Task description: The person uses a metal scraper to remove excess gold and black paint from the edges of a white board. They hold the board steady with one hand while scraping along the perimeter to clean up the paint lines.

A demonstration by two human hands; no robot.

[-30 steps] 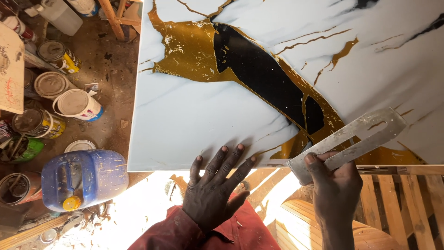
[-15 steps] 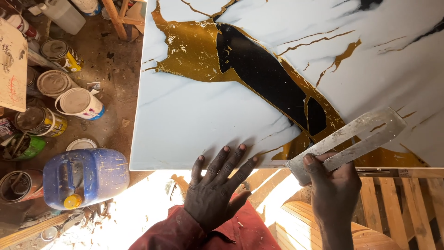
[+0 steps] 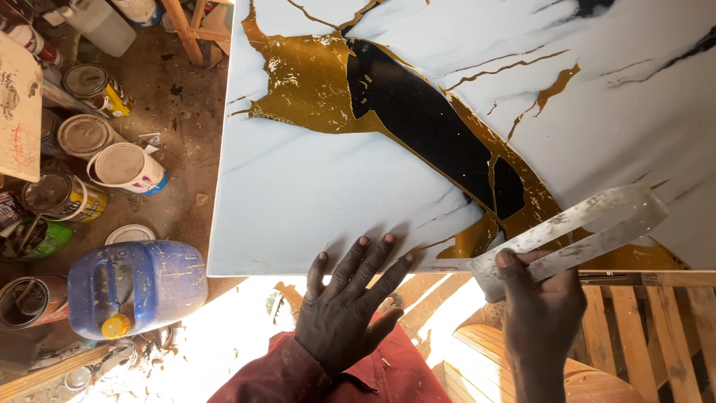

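A large glossy white panel (image 3: 313, 194) with gold and black marble-like patterns fills the upper right. My left hand (image 3: 347, 310) lies flat with fingers spread on the panel's near edge. My right hand (image 3: 541, 313) grips a flat, paint-smeared metal scraper (image 3: 570, 231), which rests slanted on the panel's near edge over a gold patch (image 3: 477, 239). A red sleeve (image 3: 283, 373) covers my left forearm.
On the dirt floor at left stand several paint tins (image 3: 63, 195), a white tub (image 3: 127, 168) and a blue jerrycan (image 3: 134, 287) with a yellow cap. Wooden slats (image 3: 641, 336) and a curved wooden piece lie under the panel's near edge at right.
The view has shifted slightly. Both hands and the scraper stay in almost the same place on the panel's edge.
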